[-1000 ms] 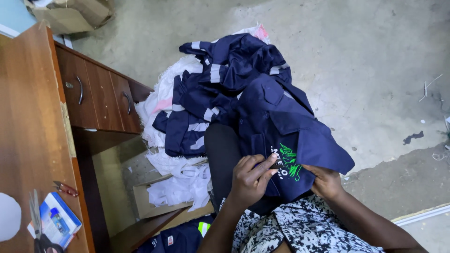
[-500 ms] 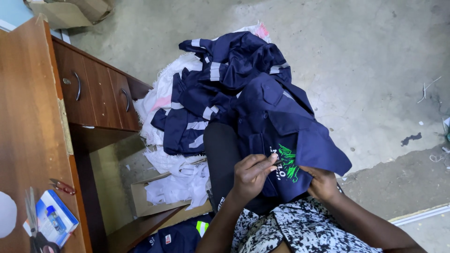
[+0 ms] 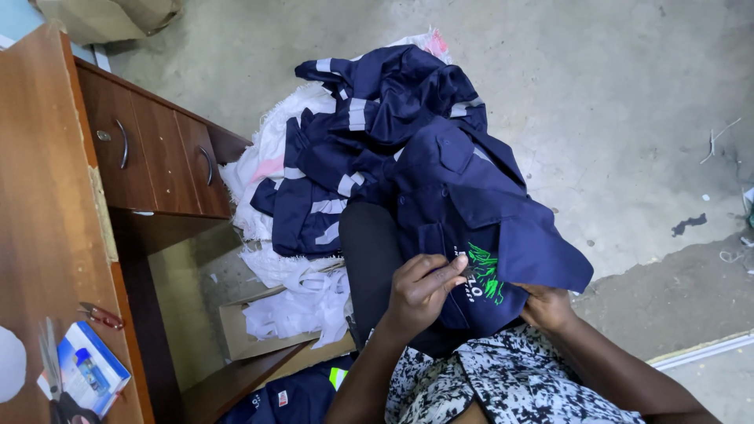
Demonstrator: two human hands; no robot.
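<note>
Two hands were on one navy work garment (image 3: 471, 204) when we looked down from the head view. Our left hand (image 3: 424, 286) lay on top of the cloth beside the green embroidered emblem (image 3: 485, 271), its fingers (image 3: 449, 271) pinched together on a small spot of fabric at the emblem's left edge. Our right hand (image 3: 547, 308) sat at the garment's lower hem, partly under the cloth; whether its fingers were curled on the hem or loose, we could not tell. The garment was draped over our lap and knee, its upper part trailing onto a heap of similar navy clothing with grey reflective bands (image 3: 353, 133). That heap rested on white cloth scraps (image 3: 290, 314) spread on the concrete floor (image 3: 613, 94).

To the left stood a brown wooden surface (image 3: 47, 220) with drawers (image 3: 149, 157) below, their fronts close to the heap's left edge. Red-handled snips (image 3: 100, 316) and a small blue-and-white box (image 3: 85, 377) lay near the surface's near edge. A cardboard box (image 3: 259, 334) stood in the gap under it, crowding that side. Open floor lay to the right of the heap and beyond it, marked only by small bits of debris.
</note>
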